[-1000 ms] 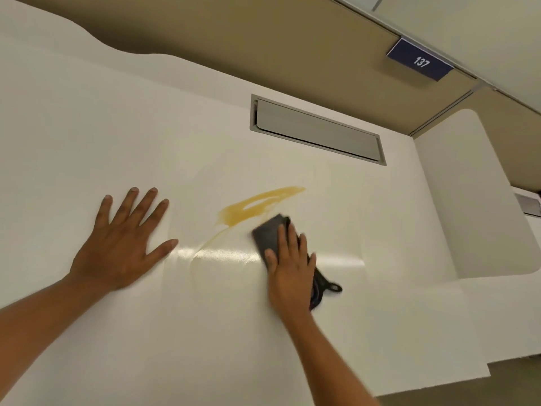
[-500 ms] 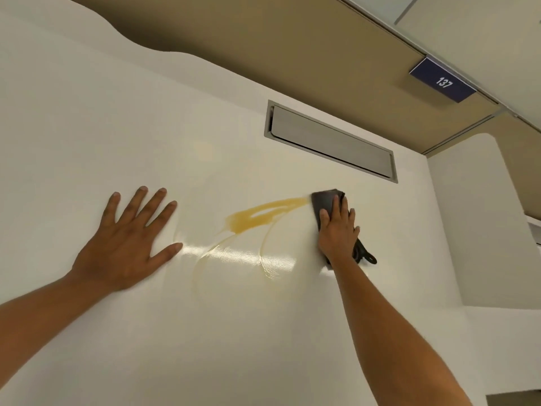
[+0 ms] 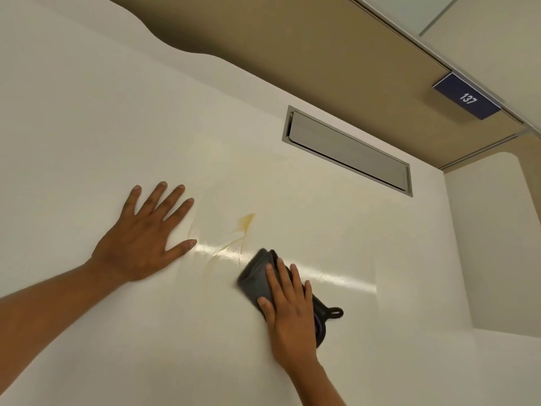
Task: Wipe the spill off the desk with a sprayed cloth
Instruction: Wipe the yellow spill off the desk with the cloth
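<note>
A small amber spill [image 3: 245,222] with thin yellowish streaks below it lies mid-way across the white desk [image 3: 87,127]. Just below and right of it, my right hand [image 3: 288,313] presses flat on a folded dark grey cloth [image 3: 254,278], whose black hanging loop sticks out to the right. My left hand [image 3: 146,235] rests flat on the desk left of the spill, fingers spread, holding nothing. A wet sheen runs across the desk between the hands and off to the right.
A grey metal cable hatch [image 3: 348,150] is set into the desk behind the spill. A tan partition [image 3: 292,51] runs along the back, with a blue sign marked 137 [image 3: 467,96]. A second white desk section [image 3: 491,244] lies to the right.
My right hand swept the cloth from the far right end of the spill back down toward me. Most of the amber streak is gone; only a small patch remains. My left hand stayed put.
</note>
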